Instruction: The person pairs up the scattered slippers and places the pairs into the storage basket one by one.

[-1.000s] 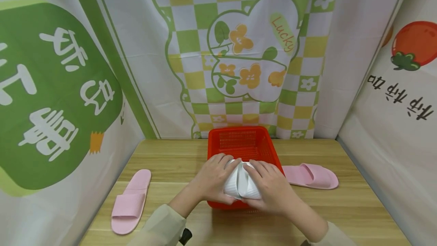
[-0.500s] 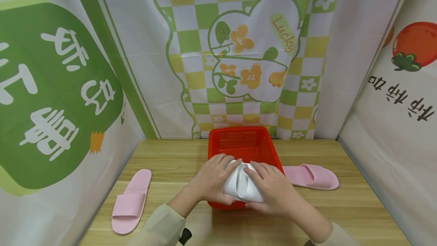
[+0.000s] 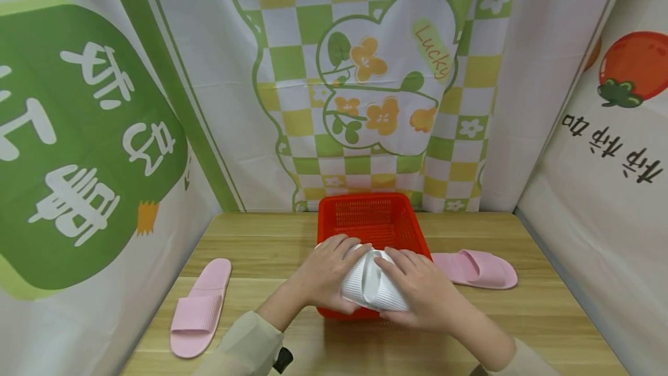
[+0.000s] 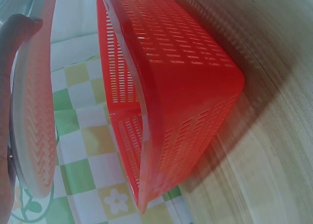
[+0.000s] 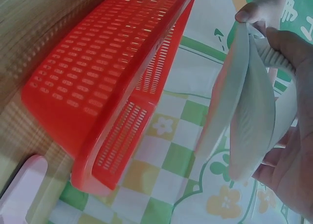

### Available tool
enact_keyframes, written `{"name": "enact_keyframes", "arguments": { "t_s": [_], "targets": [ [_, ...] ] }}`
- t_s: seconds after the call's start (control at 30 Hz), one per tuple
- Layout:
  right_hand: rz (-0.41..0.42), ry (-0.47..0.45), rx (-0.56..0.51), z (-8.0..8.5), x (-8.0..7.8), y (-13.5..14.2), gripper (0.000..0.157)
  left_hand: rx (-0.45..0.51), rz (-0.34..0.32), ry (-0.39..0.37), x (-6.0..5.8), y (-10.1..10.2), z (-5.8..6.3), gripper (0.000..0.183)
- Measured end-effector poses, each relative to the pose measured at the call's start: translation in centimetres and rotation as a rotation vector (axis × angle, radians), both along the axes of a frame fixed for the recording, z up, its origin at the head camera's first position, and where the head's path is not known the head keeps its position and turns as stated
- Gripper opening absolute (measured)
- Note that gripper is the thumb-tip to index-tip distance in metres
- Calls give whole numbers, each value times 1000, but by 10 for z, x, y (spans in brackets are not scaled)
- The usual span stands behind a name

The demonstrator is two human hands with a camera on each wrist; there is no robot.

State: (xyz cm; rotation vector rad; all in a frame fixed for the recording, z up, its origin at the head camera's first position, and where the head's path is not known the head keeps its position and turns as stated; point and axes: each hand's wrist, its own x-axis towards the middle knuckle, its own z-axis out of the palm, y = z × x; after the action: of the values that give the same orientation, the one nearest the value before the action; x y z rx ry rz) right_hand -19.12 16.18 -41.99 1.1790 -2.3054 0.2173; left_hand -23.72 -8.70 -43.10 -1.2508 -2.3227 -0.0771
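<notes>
Two white slippers with ribbed straps are held side by side over the front of a red plastic basket (image 3: 322,222). My left hand (image 3: 325,274) grips the left white slipper (image 3: 353,284), its thumb near the front end. Around the right white slipper (image 3: 390,296) curl the fingers of my right hand (image 3: 425,293). From the right wrist, the soles of the slippers (image 5: 253,109) meet near the thumbs and spread apart at the other end. The left wrist view shows one slipper's textured sole (image 4: 36,116) raised above the basket's rim. My hands cover the outer sides of both slippers.
A pink slipper (image 3: 196,313) lies on the wooden table (image 3: 261,248) at the left. Another pink slipper (image 3: 493,270) lies right of the basket, toe pointing right. Printed cloth walls (image 3: 292,132) enclose the table at the back and sides.
My right hand has shifted slightly right and toward me, and the right white slipper has tilted a little with it. The left hand stays nearly in place; the basket and pink slippers are unmoved.
</notes>
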Motion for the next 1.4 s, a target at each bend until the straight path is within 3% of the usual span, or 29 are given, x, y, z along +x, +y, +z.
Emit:
{"name": "enact_keyframes", "arguments": {
  "t_s": [0.3, 1.4],
  "targets": [
    [-24, 53, -22, 1, 0, -3, 79, -23, 8, -3, 0, 0, 2, 92],
    [-44, 78, -47, 1, -4, 3, 78, 7, -16, -36, -1, -9, 9, 96]
  ]
}}
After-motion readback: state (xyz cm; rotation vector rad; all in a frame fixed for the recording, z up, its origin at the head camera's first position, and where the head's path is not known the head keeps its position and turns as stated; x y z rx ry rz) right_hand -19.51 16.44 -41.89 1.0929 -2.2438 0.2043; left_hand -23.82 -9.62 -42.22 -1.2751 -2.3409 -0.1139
